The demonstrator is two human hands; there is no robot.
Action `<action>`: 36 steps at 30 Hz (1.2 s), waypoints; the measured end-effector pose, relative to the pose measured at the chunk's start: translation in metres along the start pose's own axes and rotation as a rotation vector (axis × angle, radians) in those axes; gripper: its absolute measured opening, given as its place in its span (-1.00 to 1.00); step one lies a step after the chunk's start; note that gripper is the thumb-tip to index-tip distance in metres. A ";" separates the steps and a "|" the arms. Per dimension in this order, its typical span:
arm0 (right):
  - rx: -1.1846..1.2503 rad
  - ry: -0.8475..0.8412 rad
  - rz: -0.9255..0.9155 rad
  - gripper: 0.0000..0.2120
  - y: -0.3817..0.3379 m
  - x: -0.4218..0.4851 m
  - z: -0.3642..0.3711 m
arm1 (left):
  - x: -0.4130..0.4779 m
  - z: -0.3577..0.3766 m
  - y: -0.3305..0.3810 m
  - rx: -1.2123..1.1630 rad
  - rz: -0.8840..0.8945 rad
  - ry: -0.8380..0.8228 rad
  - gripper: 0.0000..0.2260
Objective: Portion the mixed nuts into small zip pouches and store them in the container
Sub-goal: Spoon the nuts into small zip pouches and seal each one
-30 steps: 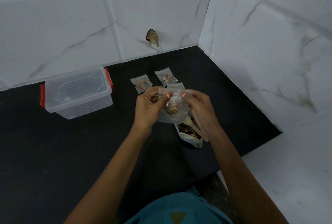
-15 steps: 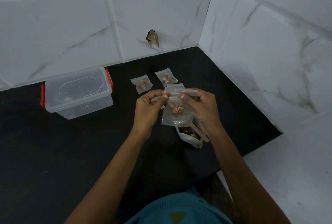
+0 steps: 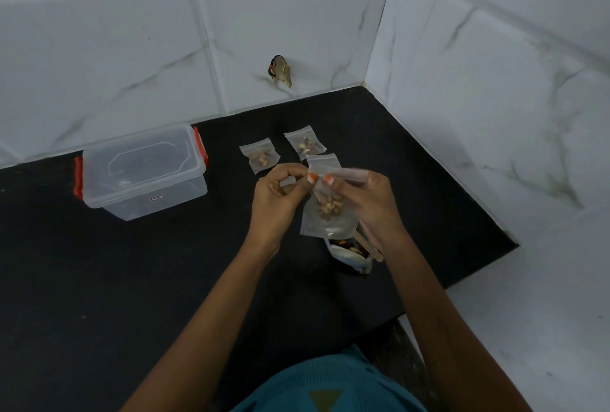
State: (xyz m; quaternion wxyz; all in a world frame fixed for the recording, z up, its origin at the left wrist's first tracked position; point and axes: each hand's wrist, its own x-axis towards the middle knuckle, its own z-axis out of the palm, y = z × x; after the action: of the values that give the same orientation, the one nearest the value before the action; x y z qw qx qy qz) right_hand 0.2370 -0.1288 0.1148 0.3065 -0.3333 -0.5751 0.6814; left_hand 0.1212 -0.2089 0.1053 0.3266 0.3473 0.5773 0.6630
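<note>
Thumbs sit closer together on the zip strip than half a second ago, and the held pouch [image 3: 330, 218] hangs slightly lower. Both hands, left hand [image 3: 275, 203] and right hand [image 3: 368, 203], pinch its top edge above the desk [image 3: 99, 279], nuts inside. From the hands: first filled pouch [image 3: 260, 156] at 11 o'clock, second filled pouch [image 3: 305, 144] at 12, lidded container [image 3: 145, 205] at 9, nut bag [image 3: 350, 258] with wooden stick [image 3: 369, 248] at 5.

The pouch [image 3: 330, 213] has drifted right and now hangs lower, more under the right hand [image 3: 366, 200] than the left hand [image 3: 274, 200]; the two thumbs have drawn closer together on its top edge
</note>
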 end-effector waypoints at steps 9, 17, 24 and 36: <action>-0.058 0.029 -0.025 -0.90 0.000 0.002 -0.001 | -0.002 0.002 0.001 -0.046 0.013 -0.019 -0.86; -0.018 0.016 0.047 -0.77 0.004 0.004 -0.010 | 0.002 0.002 -0.003 -0.021 0.021 0.061 -0.86; -0.088 0.093 -0.025 -0.91 0.008 0.009 -0.018 | 0.002 0.009 -0.008 -0.087 -0.026 0.029 -0.85; -0.082 -0.136 0.032 -0.71 0.006 0.032 -0.048 | 0.031 0.032 -0.025 -0.192 -0.150 0.121 -0.92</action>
State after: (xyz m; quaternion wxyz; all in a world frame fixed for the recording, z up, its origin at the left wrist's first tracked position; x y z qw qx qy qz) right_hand 0.2564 -0.0763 0.1001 0.2417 -0.3077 -0.6166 0.6831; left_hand 0.1318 -0.1624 0.0858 0.3717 0.2298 0.5540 0.7086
